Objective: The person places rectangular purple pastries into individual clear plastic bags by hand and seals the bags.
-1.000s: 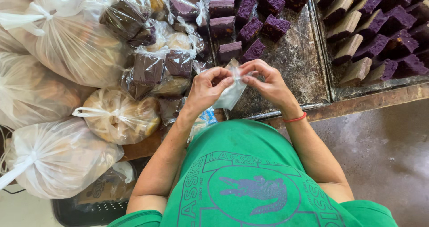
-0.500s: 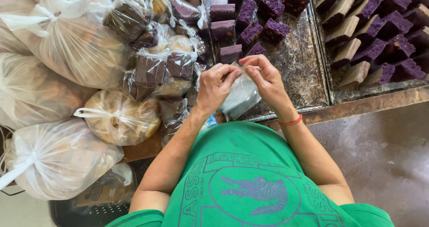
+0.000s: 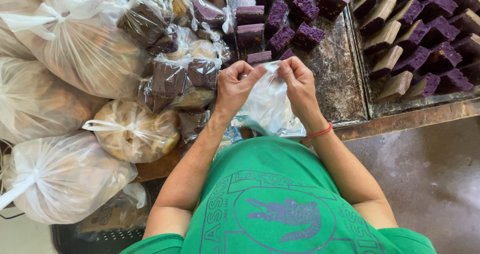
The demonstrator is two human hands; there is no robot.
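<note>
Your tabletop carries everything here, its worn front edge running just ahead of your green shirt. To your left, large tied white plastic bags of baked goods are piled together, with a smaller knotted bag of pale buns in front of them. Two dark metal baking trays sit side by side: the nearer tray holds purple cake squares at its far end, and the tray to your right is filled with rows of purple and brown cake slices. Between the bags and the trays lies a heap of small clear packets of wrapped cake.

Above the nearer tray's front edge you hold a small clear plastic bag. Your left hand pinches its upper rim between thumb and fingertips, and your right hand, with a red band at the wrist, pinches the rim on the opposite side.
</note>
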